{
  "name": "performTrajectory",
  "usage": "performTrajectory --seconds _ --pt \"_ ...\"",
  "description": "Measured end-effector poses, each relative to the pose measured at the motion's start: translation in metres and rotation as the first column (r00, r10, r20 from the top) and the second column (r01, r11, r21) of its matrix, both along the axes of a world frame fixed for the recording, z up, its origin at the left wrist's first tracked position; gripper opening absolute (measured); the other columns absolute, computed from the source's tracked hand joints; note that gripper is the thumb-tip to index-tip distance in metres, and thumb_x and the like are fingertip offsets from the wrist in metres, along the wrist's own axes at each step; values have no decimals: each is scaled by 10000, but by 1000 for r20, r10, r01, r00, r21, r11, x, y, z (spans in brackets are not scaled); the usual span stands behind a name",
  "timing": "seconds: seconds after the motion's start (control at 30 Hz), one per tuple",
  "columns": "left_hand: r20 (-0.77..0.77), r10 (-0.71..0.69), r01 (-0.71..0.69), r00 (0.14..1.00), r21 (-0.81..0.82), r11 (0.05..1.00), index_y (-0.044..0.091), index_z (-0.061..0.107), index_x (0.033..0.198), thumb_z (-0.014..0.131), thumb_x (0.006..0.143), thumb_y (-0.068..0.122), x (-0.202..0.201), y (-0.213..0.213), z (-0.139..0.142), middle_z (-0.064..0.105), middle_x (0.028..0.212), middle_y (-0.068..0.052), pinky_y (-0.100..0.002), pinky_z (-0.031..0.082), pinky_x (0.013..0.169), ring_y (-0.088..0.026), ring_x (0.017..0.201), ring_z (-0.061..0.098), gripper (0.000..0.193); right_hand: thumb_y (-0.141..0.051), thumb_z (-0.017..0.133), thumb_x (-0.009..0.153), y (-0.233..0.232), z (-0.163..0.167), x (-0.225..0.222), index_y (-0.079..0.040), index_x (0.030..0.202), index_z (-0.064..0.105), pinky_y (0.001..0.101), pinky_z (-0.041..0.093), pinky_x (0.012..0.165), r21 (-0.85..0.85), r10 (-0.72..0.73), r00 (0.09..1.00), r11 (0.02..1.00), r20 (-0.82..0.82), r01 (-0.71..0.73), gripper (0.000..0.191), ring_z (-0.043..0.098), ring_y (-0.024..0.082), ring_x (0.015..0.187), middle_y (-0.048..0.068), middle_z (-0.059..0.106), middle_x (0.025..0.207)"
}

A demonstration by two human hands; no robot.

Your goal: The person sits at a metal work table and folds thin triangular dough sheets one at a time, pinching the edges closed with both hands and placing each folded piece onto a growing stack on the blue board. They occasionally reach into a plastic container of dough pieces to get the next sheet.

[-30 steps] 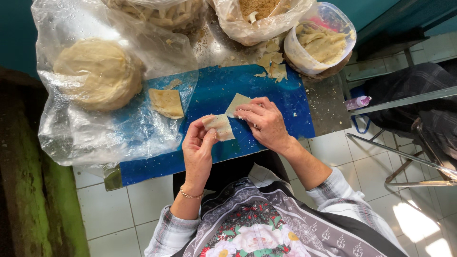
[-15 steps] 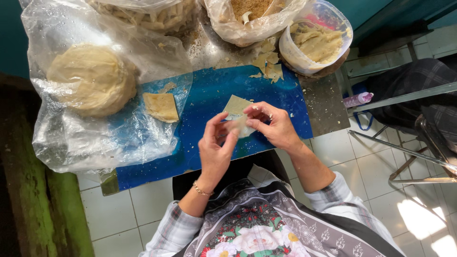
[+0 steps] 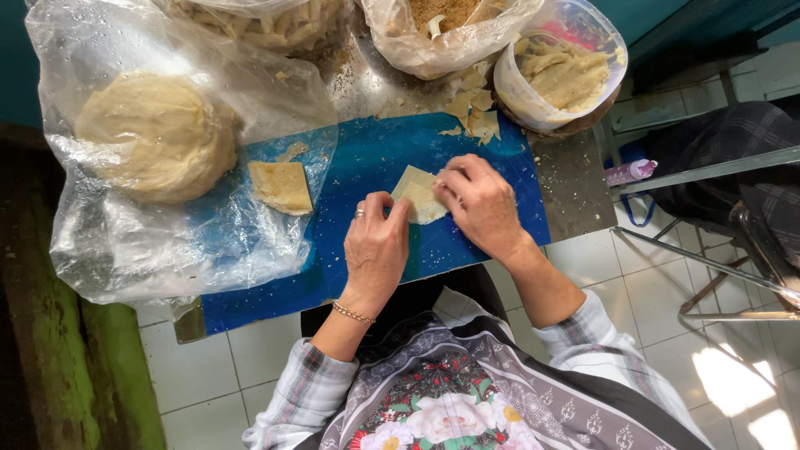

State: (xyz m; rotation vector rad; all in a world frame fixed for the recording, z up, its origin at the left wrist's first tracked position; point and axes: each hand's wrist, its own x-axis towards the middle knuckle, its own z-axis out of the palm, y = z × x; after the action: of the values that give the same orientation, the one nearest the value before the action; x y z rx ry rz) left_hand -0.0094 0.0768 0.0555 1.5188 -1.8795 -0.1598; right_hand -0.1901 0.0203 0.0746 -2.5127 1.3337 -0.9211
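A thin pale dough sheet (image 3: 419,193) lies on the blue mat (image 3: 367,158). My left hand (image 3: 377,246) pinches its near-left edge with the fingertips. The fingers of my right hand (image 3: 480,204) press on its right side. A second flat square of dough (image 3: 282,185) rests to the left, at the edge of a clear plastic bag (image 3: 167,242). Inside that bag sits a large round stack of dough (image 3: 154,133).
A clear tub of dough pieces (image 3: 562,71) stands at the back right, with scraps (image 3: 473,112) in front of it. Two more plastic bags (image 3: 442,29) lie at the back. A metal-framed chair (image 3: 733,208) stands to the right on the tiled floor.
Both hands have lowered the dough sheet from a lifted hold down onto the blue mat, and the right hand now presses on it.
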Motion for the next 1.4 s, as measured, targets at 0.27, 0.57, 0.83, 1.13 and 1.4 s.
performTrajectory --seconds 0.27,0.57,0.83,1.13,1.4 --pt "96 8 -6 995 -16 1000 126 689 1100 703 828 20 10 -1 0 601 1047 -67 -379 494 702 -265 906 615 292 -134 765 927 14 3 -5 -70 944 710 405 517 733 28 -95 994 995 -58 97 87 679 280 872 62 684 925" --pt "142 0 5 990 -33 999 120 688 1087 700 824 15 10 -7 -4 602 1031 -61 -378 495 703 -258 901 613 283 -240 845 837 -58 67 -113 -161 1126 791 534 303 1147 -271 -275 837 949 -474 159 304 473 304 1367 83 602 1412" --pt "193 -43 39 980 21 999 136 684 1006 691 812 50 12 -15 -3 594 968 -54 -382 482 672 -251 878 621 213 -266 849 812 -96 56 -144 -172 919 796 530 247 1240 -131 -107 814 991 -571 39 151 468 273 1413 3 606 1449" --pt "104 -63 65 993 -13 998 127 700 1009 672 849 34 15 -22 -6 606 977 -56 -384 499 692 -259 884 632 187 -375 857 801 -110 49 -144 -187 939 793 508 270 1203 -165 -85 739 986 -668 -35 242 502 258 1396 -17 629 1450" --pt "123 -88 85 989 33 996 107 695 968 681 824 3 15 -24 -5 602 959 -70 -385 510 692 -262 885 634 178 -362 850 854 -102 52 -146 -216 900 795 432 321 1190 -221 -141 703 975 -697 -24 162 556 169 1294 -58 672 1332"
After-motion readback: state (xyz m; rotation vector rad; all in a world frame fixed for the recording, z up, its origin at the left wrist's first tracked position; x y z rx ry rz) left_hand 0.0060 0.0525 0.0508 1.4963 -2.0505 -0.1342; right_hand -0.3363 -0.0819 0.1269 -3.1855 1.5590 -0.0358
